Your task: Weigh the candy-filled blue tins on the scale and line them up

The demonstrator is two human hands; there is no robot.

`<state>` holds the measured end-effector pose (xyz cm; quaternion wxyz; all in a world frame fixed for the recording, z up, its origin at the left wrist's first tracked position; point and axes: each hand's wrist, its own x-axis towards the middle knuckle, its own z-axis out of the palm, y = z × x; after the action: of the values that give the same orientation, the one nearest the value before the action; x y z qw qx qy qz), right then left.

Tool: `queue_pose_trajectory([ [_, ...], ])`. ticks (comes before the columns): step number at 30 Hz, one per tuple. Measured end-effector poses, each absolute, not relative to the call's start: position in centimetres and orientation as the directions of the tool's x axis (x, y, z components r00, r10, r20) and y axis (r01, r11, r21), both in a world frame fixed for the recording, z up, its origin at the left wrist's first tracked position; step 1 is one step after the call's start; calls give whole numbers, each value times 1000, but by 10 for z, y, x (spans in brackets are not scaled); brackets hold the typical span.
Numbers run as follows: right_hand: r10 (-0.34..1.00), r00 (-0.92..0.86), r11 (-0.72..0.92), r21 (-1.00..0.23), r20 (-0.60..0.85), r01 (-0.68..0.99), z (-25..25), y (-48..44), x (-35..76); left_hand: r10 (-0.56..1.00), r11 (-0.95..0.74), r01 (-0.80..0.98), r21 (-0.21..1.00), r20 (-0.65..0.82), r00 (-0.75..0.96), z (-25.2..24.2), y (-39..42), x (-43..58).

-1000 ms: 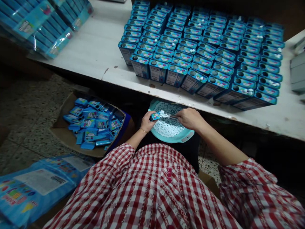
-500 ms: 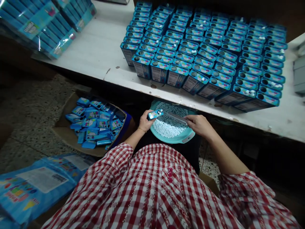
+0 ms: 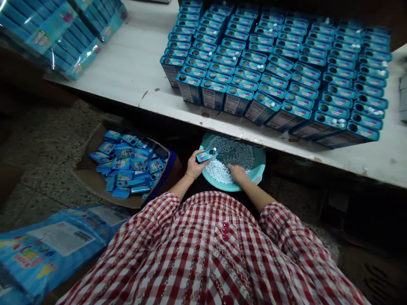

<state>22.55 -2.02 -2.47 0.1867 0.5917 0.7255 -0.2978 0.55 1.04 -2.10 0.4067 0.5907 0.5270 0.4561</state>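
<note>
My left hand (image 3: 194,164) grips a small blue candy box (image 3: 206,154) held level above the left rim of a teal bowl (image 3: 259,169), with a white pellet at the box's opening. The bowl sits on my lap and holds a heap of small pale blue-white pellets (image 3: 219,171). My right hand (image 3: 237,173) is lowered into the pellets near the bowl's front, fingers curled down into the heap; what they hold, if anything, is hidden.
A white table (image 3: 133,63) carries several rows of upright blue boxes (image 3: 273,72) with round holes on top. A cardboard carton (image 3: 85,182) of loose blue boxes stands on the floor at left. Wrapped blue packs (image 3: 47,29) lie at the table's far left, a blue bag (image 3: 47,245) at lower left.
My right hand drew back from the bowl's far right side to its near part and dipped into the pellets; the clear stick it held is no longer seen. The left hand keeps the box.
</note>
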Motion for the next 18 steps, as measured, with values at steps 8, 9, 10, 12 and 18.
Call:
queue_pose_trajectory([
  [8, 726, -187, -3, -274, -662, 962, -46, -17, 241, 998, -59, 73, 996, 57, 30, -23, 5, 5],
  [9, 728, -183, -11, -278, -661, 961, -46, -16, 242, 996, -76, 61, 995, 73, 58, -20, 5, 7],
  [10, 731, -178, -20, -282, -658, 959, -47, -15, 242, 993, -94, 51, 994, 90, 77, -17, 6, 9],
  [12, 740, -176, -34, -298, -649, 954, -48, -13, 244, 989, -127, 48, 991, 123, 80, -12, 8, 11],
  [18, 762, -207, -69, -394, -614, 916, -45, -5, 252, 992, -120, 141, 983, 112, 60, -5, 7, 5],
])
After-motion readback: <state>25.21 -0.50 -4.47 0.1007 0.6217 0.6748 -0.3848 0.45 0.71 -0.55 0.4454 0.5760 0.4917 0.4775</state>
